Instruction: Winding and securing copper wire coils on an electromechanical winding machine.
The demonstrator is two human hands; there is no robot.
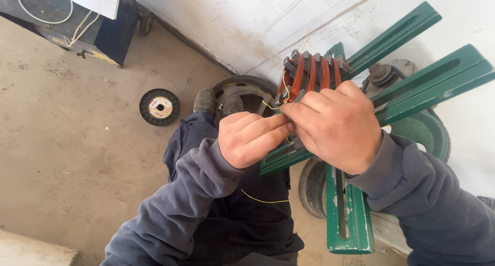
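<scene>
Copper wire coils sit wound in 4 bands on a grey former atop the green winding frame. Left hand pinches closed on a thin yellow tie; right hand curls tight over the former's edge.

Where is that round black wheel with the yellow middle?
The round black disc lies flat on the concrete floor in the left half of the head view, left of the person's shoes and below the dark cabinet.
</scene>
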